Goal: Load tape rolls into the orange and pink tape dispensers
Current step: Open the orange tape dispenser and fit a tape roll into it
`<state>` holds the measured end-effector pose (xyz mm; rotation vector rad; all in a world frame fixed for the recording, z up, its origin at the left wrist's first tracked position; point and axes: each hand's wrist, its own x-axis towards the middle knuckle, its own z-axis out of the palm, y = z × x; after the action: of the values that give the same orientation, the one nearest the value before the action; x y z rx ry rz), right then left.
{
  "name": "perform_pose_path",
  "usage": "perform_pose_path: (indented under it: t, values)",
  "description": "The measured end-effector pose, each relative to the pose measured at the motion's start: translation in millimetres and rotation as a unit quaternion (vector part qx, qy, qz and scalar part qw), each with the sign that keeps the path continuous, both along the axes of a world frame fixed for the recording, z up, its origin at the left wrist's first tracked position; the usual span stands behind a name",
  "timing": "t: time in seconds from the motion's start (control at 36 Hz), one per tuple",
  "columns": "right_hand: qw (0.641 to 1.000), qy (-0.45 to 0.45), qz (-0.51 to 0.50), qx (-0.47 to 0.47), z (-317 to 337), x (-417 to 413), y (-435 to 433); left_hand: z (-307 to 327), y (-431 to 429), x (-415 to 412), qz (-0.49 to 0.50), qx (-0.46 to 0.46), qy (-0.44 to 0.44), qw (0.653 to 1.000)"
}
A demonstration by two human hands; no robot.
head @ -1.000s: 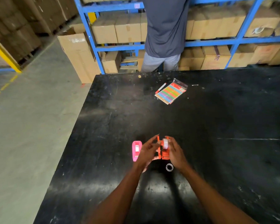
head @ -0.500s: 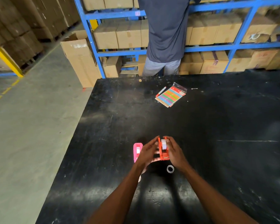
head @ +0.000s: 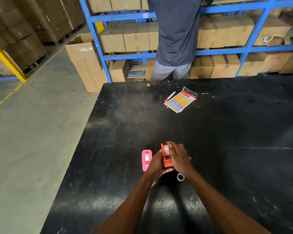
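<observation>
The orange tape dispenser (head: 166,159) is held between both hands just above the black table (head: 227,149). A whitish tape roll (head: 166,150) sits in its top. My left hand (head: 155,164) grips the dispenser's left side and base. My right hand (head: 179,157) covers its right side, fingers pressed on the roll. The pink tape dispenser (head: 146,159) lies flat on the table just left of my left hand, with a small roll showing inside it. A small clear ring (head: 180,177) lies on the table by my right wrist.
A packet of coloured strips (head: 181,102) and a red-tipped pen (head: 170,96) lie toward the table's far edge. A person in a dark shirt (head: 176,31) stands beyond it, facing blue shelving (head: 98,46) full of cardboard boxes. The table's left edge drops to concrete floor (head: 32,141).
My right hand has closed further over the roll and the dispenser's right side. My left hand has slid lower around the base. The pink dispenser and ring have not moved.
</observation>
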<state>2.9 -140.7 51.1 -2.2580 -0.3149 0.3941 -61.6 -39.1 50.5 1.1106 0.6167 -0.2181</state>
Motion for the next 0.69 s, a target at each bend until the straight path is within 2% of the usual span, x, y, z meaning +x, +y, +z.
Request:
perform_pose_path:
  t: [0.06,0.14,0.28,0.36,0.56,0.69]
  values:
    - [0.999,-0.017,0.002,-0.045,2,2,1,-4,1,-1,0.025,-0.023,0.013,0.999]
    - [0.997,-0.055,0.019,-0.059,9,6,-2,-11,7,-1,0.063,-0.057,0.028,0.996]
    - [0.988,-0.135,0.063,-0.045,28,10,-4,-14,13,4,0.086,-0.016,0.026,0.996]
    - [0.975,-0.182,0.11,-0.07,38,14,-3,-16,14,6,0.084,-0.005,0.022,0.996]
    - [0.961,-0.215,0.137,-0.111,48,26,1,-10,12,8,0.081,0.021,0.013,0.996]
    - [0.951,-0.246,0.143,-0.124,53,29,4,-11,7,8,0.092,0.013,0.038,0.995]
